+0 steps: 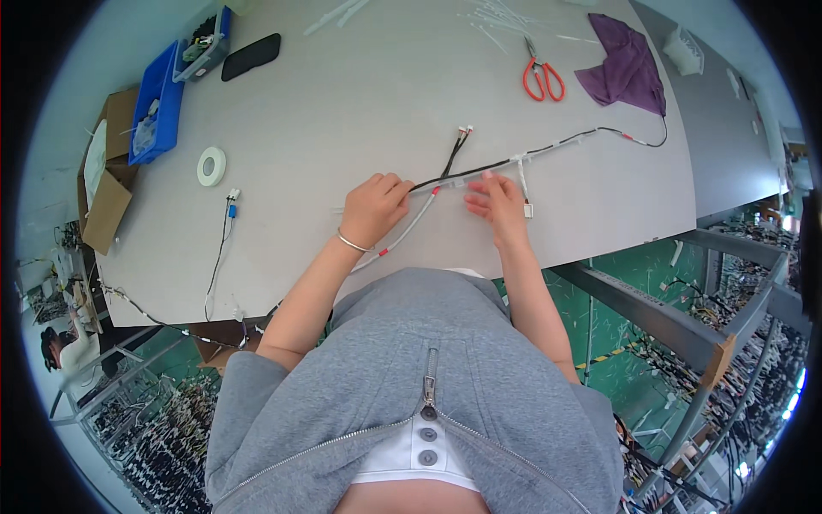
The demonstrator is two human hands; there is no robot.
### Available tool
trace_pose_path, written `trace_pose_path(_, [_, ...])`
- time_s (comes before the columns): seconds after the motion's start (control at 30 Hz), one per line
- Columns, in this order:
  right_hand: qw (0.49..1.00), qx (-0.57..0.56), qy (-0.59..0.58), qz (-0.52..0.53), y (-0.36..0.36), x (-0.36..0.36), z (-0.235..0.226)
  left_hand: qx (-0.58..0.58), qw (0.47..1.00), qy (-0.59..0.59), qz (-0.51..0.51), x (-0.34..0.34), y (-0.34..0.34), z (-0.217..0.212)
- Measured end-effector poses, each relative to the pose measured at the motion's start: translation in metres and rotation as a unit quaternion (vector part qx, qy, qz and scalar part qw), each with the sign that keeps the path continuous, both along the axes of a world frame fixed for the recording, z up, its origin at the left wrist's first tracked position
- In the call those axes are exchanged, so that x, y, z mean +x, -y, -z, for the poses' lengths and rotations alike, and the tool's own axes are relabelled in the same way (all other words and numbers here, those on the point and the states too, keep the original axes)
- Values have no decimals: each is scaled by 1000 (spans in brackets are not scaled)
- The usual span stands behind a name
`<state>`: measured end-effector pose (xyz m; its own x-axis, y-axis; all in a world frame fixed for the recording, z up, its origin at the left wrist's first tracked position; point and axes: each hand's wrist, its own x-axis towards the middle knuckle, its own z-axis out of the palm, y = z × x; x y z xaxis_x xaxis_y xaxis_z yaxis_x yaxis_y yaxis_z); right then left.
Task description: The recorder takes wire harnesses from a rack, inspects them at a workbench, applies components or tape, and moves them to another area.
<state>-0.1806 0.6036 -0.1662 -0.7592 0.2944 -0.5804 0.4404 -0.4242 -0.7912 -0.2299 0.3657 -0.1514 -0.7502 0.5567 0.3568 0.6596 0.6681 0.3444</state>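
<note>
A long wire harness [548, 147] with black, white and red-marked sections runs across the table in front of me. My left hand [375, 208] is closed round its black-wrapped part. To the right, my right hand [500, 206] has its fingers apart, the fingertips just below the harness; whether they touch it I cannot tell. A short branch with small white connectors [465, 129] points away from me between the hands. Another branch ends in a white connector [528, 211] beside my right hand. A white-sleeved branch with red bands [409, 230] runs toward me under my left forearm.
Red-handled scissors [544, 81], a purple cloth [628, 64] and loose white cable ties [501, 15] lie at the far right. Farther left are a white tape roll [211, 166], a black phone-like object [251, 57], a blue bin [157, 103] and a cardboard box [110, 201]. Metal racks [651, 308] flank the table.
</note>
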Motion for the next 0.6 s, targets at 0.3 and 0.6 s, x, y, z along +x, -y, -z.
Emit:
trace_pose_path(0.3, [999,-20,-30,-19,12,4,10,6,995,32,92,0,6,-20])
trace_pose_path(0.6, [956,140,-256,19,20,10,-38,-61,990,-90,95,21,17,-45])
